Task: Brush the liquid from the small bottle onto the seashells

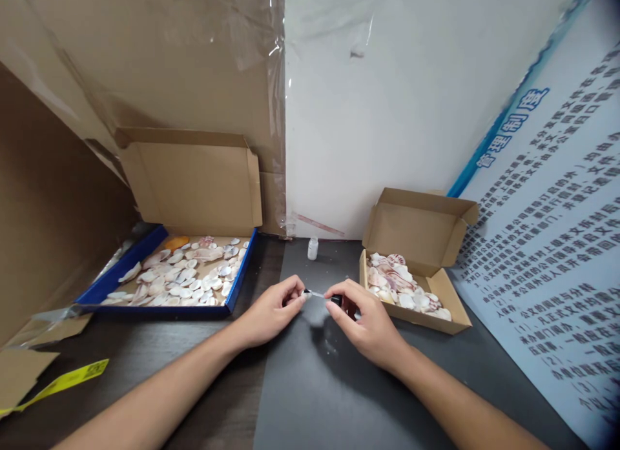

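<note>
My left hand (276, 311) is closed in a pinch over the dark grey mat, holding a small pale piece (305, 295) that is mostly hidden by the fingertips. Between thumb and fingers, my right hand (361, 317) grips a black cap with a thin applicator (317, 295) pointing left. The applicator's tip meets or nearly meets the small piece. Beyond both hands stands a small clear bottle (312, 248), upright and without a cap, with whitish contents.
A blue-edged box (234, 288) of shells lies open at the left. Another open cardboard box (458, 301) with shells stands at the right, beside a printed board (542, 243). A yellow strip (68, 380) and cardboard scraps lie front left. Panels rise behind.
</note>
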The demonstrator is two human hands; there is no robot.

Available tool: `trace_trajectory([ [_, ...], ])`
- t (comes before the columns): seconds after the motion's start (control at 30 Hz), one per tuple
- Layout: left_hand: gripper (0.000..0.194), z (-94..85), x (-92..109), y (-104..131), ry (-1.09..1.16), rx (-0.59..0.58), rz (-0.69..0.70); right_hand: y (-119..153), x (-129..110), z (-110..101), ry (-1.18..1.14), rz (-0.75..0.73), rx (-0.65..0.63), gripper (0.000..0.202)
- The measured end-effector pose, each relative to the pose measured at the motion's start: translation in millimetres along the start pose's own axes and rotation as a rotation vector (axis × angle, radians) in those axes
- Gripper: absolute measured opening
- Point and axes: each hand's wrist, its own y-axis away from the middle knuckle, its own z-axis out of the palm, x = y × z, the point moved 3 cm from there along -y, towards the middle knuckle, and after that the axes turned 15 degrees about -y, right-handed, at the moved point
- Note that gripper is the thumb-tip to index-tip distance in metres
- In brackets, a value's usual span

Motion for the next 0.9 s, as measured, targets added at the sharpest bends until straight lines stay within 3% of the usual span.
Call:
trace_trajectory([
  [0.9,0.031,-0.2,0.1,-0.6,0.0,-0.015,-0.002,0.5,1.7,-2.2,0.03,0.033,0.045,0.009],
])
